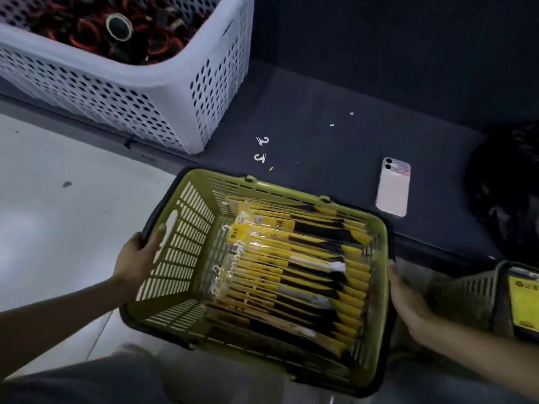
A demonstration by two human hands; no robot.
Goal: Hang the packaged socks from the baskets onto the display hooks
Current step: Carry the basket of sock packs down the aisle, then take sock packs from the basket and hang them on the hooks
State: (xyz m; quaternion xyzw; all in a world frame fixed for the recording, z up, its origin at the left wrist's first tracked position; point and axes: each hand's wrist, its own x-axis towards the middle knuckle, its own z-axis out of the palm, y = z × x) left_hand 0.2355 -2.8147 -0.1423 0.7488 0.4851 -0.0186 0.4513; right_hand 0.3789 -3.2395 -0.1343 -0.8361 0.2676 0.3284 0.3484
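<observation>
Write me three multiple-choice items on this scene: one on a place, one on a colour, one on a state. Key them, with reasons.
1. The phone lies: A in the white basket; B on the dark platform; C in a hand.
2. The hand-held basket is: A red; B blue; C green.
3. The left hand: A hangs idle; B grips the hand-held basket's rim; C holds the phone.
Key: 1 B, it lies flat on the platform, beyond that basket. 2 C, green slatted walls surround the sock packages. 3 B, its thumb lies over the rim.

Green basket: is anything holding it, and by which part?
Left hand grips the left end rim of the green basket; right hand presses flat against its right end.
</observation>
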